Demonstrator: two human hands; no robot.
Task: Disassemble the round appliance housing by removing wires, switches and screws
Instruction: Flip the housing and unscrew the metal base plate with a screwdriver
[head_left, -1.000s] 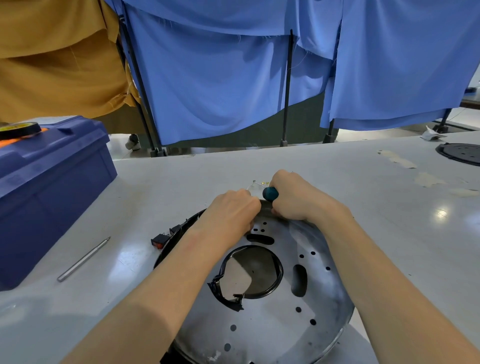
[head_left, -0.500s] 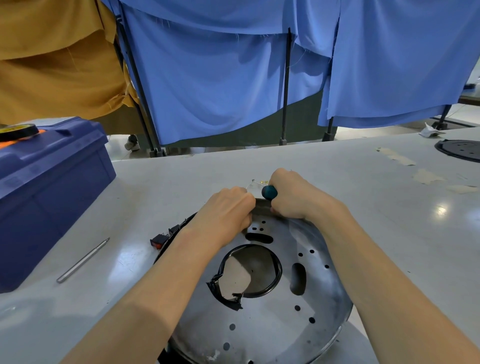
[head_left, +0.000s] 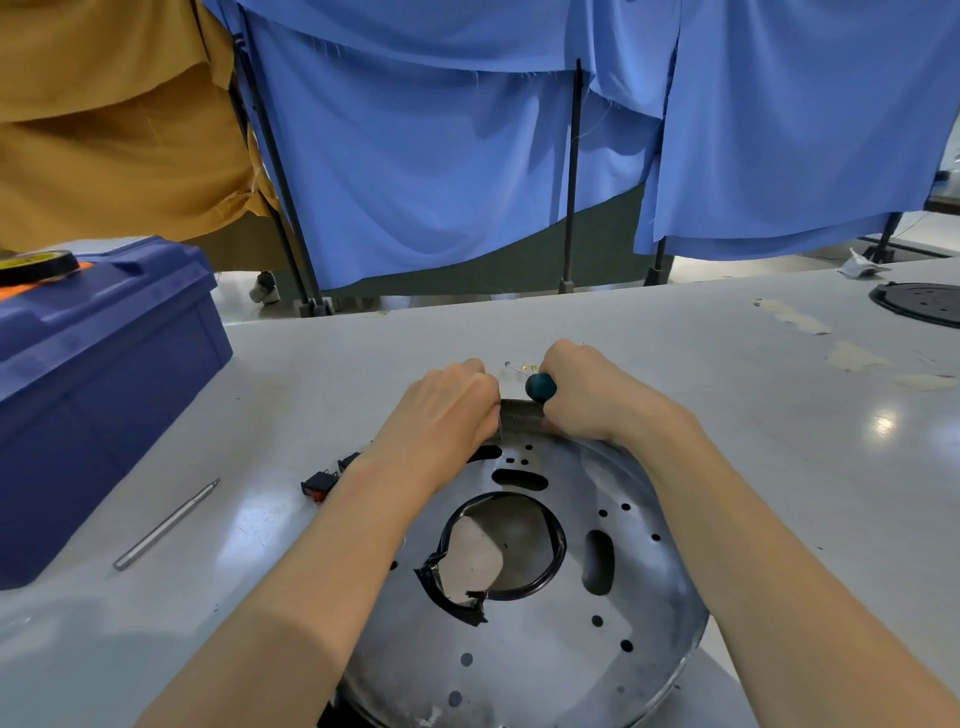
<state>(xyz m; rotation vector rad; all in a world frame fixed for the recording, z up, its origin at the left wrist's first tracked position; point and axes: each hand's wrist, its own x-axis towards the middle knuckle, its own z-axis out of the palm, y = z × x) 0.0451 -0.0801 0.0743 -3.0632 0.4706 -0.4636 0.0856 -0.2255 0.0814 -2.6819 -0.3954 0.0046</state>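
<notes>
Here, left grip (head_left: 447, 410) curled on housing (head_left: 519, 665) far rim; right grip (head_left: 587, 395) clutches screwdriver (head_left: 540, 386)

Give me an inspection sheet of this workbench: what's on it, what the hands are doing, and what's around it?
Surface: pale glossy table, with worn patches at the right.
Job's things: round metal housing on the table, a broken black ring round its middle hole; two switches lie on the table at its left.
Clutter: blue toolbox with a tape roll on top; metal rod; dark round plate far right.
Hands: left hand grips the housing's far rim; right hand grips a teal-handled tool there.
Cables: nothing seen for sure.
Surroundings: blue cloth and mustard cloth hung on black stands.
</notes>
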